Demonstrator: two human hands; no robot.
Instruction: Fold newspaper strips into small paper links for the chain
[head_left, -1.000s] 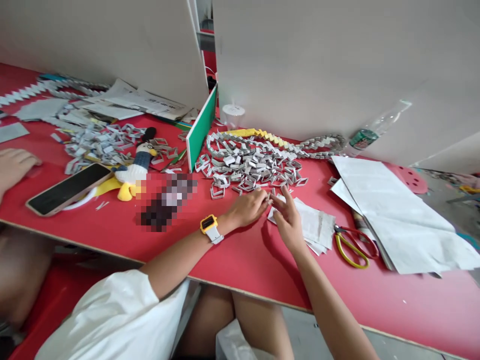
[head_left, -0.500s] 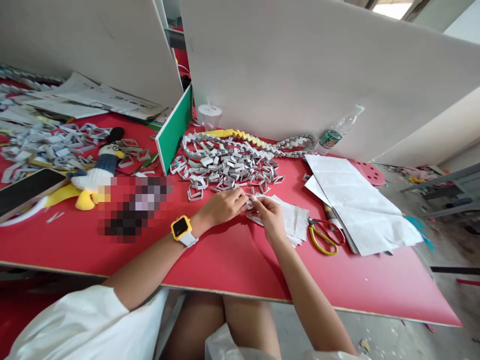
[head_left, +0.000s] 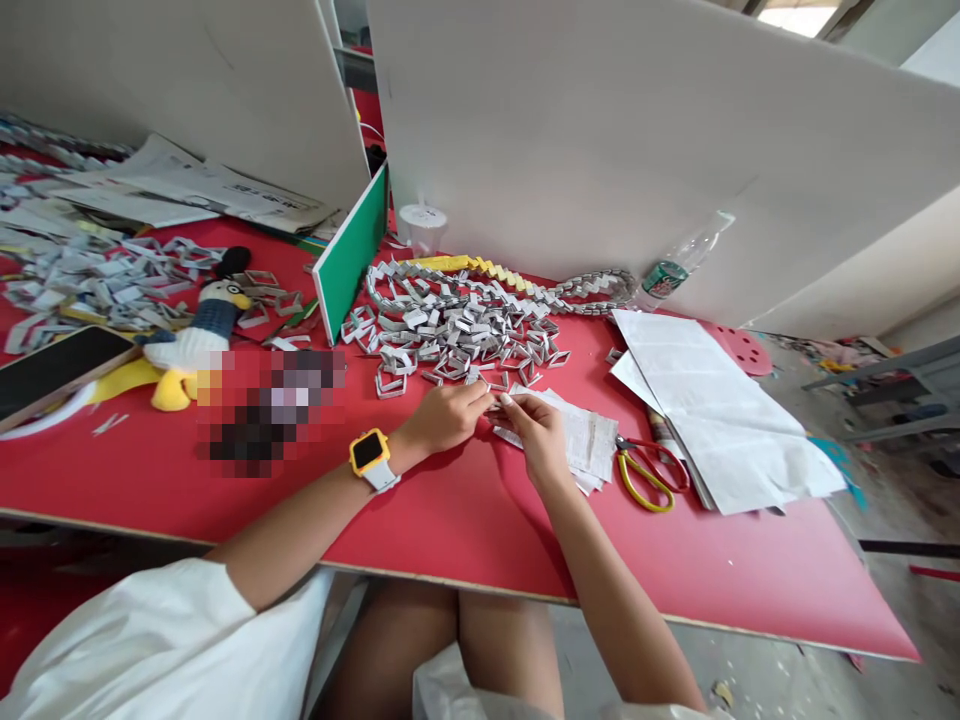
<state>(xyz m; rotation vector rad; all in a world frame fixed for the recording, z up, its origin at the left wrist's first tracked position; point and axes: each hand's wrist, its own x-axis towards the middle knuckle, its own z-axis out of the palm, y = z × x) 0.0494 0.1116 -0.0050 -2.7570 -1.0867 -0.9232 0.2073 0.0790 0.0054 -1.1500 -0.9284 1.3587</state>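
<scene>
My left hand and my right hand meet over the red table, both closed in a pinch on a small strip of paper. The fingers cover most of that strip. Under and beside my right hand lies a stack of cut newspaper pieces. Just beyond the hands spreads a heap of folded paper links, with a woven paper chain, partly yellow, curving behind it. Scissors with one red and one yellow handle rest to the right of the stack.
Large paper sheets cover the table's right side, near a plastic bottle. A lidded cup stands at the grey partition. A green divider rises on the left, beside a plush bird and a phone.
My fingers have shifted slightly around the paper strip, and the left wrist has moved a little to the right. The view has tilted slightly. Objects on the table stay in place.
</scene>
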